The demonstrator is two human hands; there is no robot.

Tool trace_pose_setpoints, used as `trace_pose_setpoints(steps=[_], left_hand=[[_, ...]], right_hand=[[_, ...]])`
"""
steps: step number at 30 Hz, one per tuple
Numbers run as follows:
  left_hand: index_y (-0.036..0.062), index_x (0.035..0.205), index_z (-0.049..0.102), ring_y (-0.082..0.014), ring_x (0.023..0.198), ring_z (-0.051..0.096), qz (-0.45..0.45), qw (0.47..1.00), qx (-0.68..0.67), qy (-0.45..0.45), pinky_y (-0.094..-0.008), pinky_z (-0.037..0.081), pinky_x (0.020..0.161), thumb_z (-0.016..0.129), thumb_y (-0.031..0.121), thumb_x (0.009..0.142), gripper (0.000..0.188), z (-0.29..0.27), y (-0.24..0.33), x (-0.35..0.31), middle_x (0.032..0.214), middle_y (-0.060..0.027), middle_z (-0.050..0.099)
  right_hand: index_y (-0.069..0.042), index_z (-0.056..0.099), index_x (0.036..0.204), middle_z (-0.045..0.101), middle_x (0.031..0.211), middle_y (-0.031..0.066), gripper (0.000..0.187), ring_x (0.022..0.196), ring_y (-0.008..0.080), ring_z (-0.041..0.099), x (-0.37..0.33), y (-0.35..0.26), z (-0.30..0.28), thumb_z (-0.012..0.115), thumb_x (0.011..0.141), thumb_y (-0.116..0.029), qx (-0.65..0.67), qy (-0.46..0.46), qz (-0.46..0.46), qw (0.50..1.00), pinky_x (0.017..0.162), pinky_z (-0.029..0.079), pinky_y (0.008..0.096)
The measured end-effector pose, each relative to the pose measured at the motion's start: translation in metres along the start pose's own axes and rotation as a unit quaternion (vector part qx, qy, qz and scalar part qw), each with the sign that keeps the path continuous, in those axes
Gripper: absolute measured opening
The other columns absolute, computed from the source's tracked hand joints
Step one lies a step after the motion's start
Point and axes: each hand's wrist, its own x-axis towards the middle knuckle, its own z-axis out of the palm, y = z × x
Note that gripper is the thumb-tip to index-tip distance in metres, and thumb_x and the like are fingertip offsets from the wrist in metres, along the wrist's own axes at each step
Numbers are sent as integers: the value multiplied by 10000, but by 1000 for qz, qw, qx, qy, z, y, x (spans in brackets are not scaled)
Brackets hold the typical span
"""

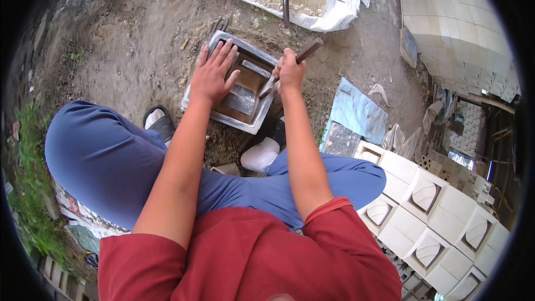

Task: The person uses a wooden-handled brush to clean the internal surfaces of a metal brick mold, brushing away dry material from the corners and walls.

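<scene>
A square metal box mould (237,124) with a worn grey rim rests on the dirt between my feet. Inside it are a brownish hollow and flat grey metal pieces (241,99). My left hand (213,75) lies over its far left part, fingers stretched and slightly spread, holding nothing. At the mould's right side my right hand (289,72) is closed round a flat-bladed hand tool (310,50). The tool's dark handle end sticks out up and to the right, while its narrow blade points down to the mould's right rim. My fingers cover its middle.
Ahead, a white sack (320,22) lies spread under pale powder, with a trowel (285,8) on it. A blue sheet (356,108) lies right of the mould. Pale moulded blocks (429,195) stand in rows at the near right, and more blocks (457,22) are stacked at the far right.
</scene>
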Motion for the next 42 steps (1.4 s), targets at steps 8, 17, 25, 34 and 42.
trace_pose_setpoints(steps=[8, 17, 25, 34, 42], left_hand=[[166, 1637, 368, -223, 1593, 266, 5, 1000, -2, 10, -456, 120, 1325, 511, 465, 1042, 681, -1, -1, 3, 1729, -22, 295], [165, 1632, 378, -229, 1590, 273, 9, 1000, -3, 16, -464, 122, 1325, 514, 474, 1038, 683, -3, 2, 5, 1731, -28, 289], [166, 1634, 375, -221, 1594, 266, 5, 1000, 6, 8, -464, 113, 1324, 512, 478, 1040, 685, -2, -5, -2, 1732, -28, 288], [171, 1640, 367, -229, 1591, 271, 10, 1000, 4, 6, -458, 126, 1321, 512, 459, 1040, 681, 1, 3, 3, 1735, -21, 281], [169, 1637, 371, -211, 1594, 265, 16, 1000, 4, 18, -459, 114, 1325, 504, 505, 1029, 707, 2, 6, 10, 1736, -10, 279]], right_hand=[[-184, 314, 644, 300, 516, -46, 463, 406, 105, 263, -25, 14, -6, 565, 1026, -252, 55, -20, -48, 997, 423, 247, 319], [-179, 332, 666, 310, 505, -49, 428, 392, 90, 274, -24, 16, -5, 558, 1027, -218, 51, 11, -70, 996, 400, 223, 313], [-154, 367, 646, 362, 512, -50, 463, 398, 65, 310, -30, -18, 4, 546, 1058, -266, 72, -6, -78, 994, 395, 253, 288], [-51, 506, 616, 497, 540, -5, 450, 492, 110, 485, -10, 37, -14, 559, 997, -286, -84, 30, -105, 990, 504, 365, 329], [-101, 453, 585, 467, 536, -20, 473, 429, 106, 431, -6, 39, -18, 556, 1006, -292, -58, 85, -144, 984, 430, 338, 312]])
